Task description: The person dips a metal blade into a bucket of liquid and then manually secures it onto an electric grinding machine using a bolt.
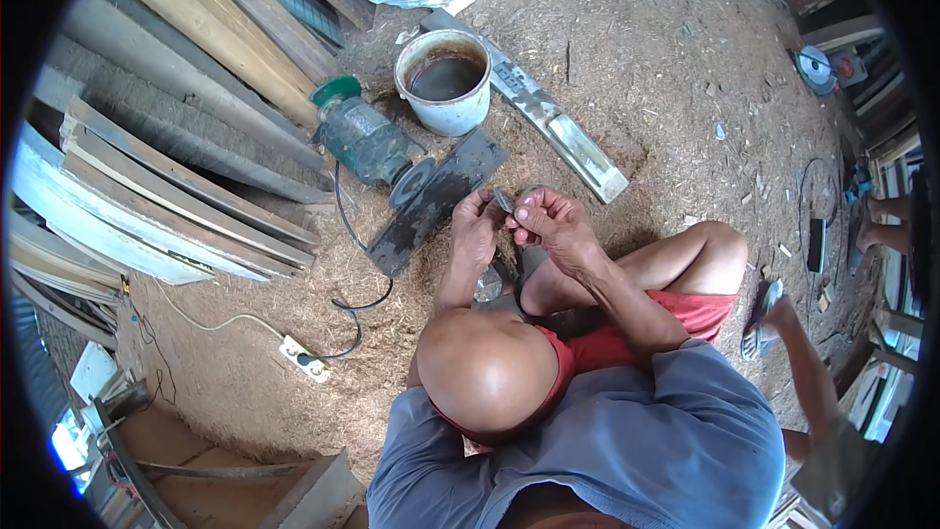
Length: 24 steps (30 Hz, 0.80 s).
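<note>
My left hand (474, 229) and my right hand (554, 225) meet in front of my raised knee. Between their fingertips is a small, dark, flat metal piece (503, 201); its exact kind is too small to tell. Both hands are closed, with thumbs and fingers pinched around it. Just beyond the left hand lies a dark, worn board (436, 204), its surface patchy. A bench grinder (364, 142) with a green end stands behind that board, its grinding wheel (412, 183) over the board's edge. Farther off is a white bucket (450, 118) holding dark liquid.
A long bar with a pale block (583, 149) lies right of the bucket. Stacked planks (186, 186) line the left side. A power strip (304, 360) with cords rests on the sawdust-covered ground. At right are another person's sandalled foot (767, 323) and a circular power tool (816, 71).
</note>
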Tool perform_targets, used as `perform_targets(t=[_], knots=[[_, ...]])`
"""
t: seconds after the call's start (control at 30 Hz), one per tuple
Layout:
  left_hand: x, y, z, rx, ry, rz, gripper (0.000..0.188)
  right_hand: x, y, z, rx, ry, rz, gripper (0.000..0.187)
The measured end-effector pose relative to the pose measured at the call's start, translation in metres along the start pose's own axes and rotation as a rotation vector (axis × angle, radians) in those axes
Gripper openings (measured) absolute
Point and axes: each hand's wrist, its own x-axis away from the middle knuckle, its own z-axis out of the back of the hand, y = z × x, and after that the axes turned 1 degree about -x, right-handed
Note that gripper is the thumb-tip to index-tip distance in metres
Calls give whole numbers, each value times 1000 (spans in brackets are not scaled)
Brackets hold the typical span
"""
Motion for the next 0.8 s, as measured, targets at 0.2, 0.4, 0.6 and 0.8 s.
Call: perform_targets(t=[0.2,0.4,0.6,0.8], knots=[[2,5,-10,-37,-37,13,6,6,-4,3,-8,2,15,9],[3,7,-8,-41,-27,31,7,13,-14,-9,26,54,-15,9],[2,8,-7,-37,-49,15,7,14,-15,-13,25,52,-6,10],[2,9,-6,-29,-41,26,8,12,-11,-11,44,63,-12,10]])
